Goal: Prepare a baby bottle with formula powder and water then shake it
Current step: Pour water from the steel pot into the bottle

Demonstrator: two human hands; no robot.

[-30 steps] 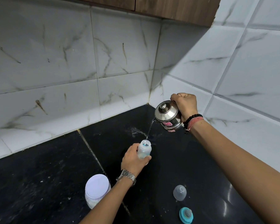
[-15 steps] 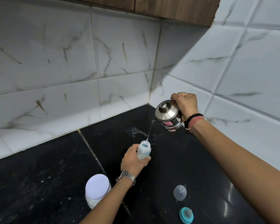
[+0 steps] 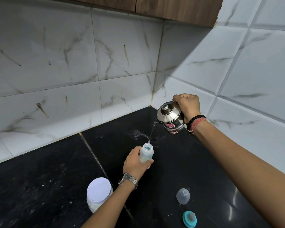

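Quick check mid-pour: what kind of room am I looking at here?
Most likely a home kitchen corner: a black stone counter backed by marbled white wall tiles, wooden cabinets overhead, and a steel kettle pouring water into a baby bottle.

Head view: even, moderately bright indoor light, cool white cast. A hard diagonal shadow edge crosses the right wall tiles [image 3: 237, 66] from upper right down toward the corner; the corner and the strip below the wood cabinet [image 3: 171, 7] are dimmer. Glossy black counter [image 3: 39, 186] shows soft specular streaks at lower right of the frame. Steel kettle [image 3: 170, 116] carries bright reflections. Wide-angle bending of grout lines toward the edges. Focus sharp throughout; no motion blur.
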